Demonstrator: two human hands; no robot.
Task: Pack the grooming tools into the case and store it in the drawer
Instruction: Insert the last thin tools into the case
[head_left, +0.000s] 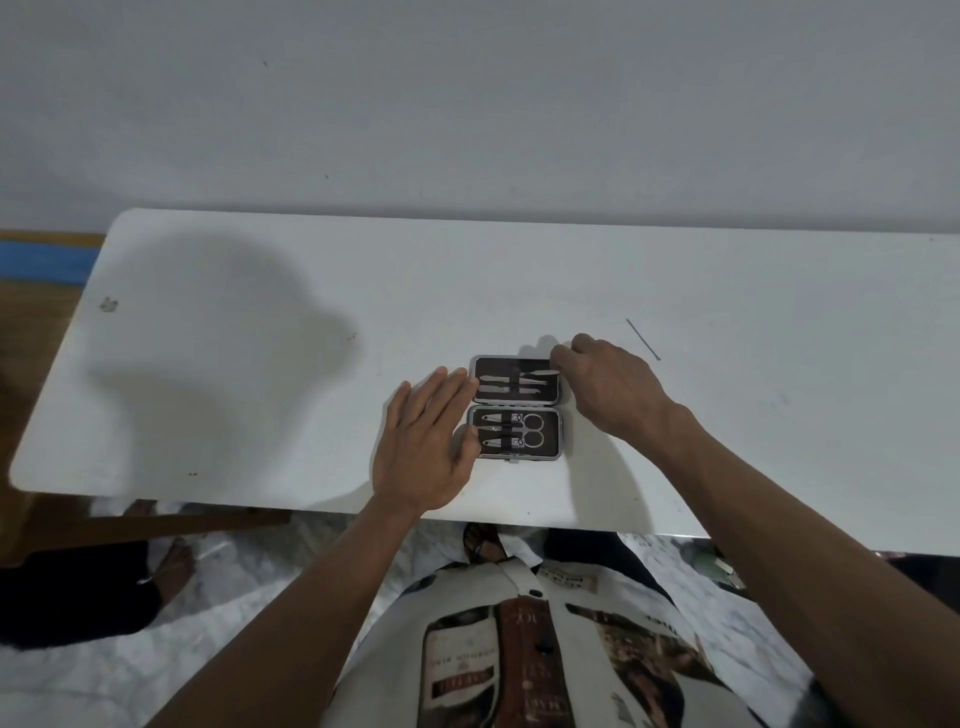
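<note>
A small grooming case (516, 409) lies open on the white table (260, 415), dark lining up, metal rim around both halves. The near half holds scissors (531, 430) and clippers under a strap. The far half holds several slim metal tools. My right hand (613, 387) is at the far half's right end, fingertips pinching a thin tool (540, 373) that lies across that half. My left hand (428, 441) rests flat with fingers apart against the case's left side. A thin metal pick (643, 340) lies loose on the table to the right of my right hand.
The table runs along a pale wall (467, 104). Its front edge is just above my lap. A wooden piece of furniture (31, 312) stands at the left end. Another person's bare foot (174, 566) shows on the floor at the lower left.
</note>
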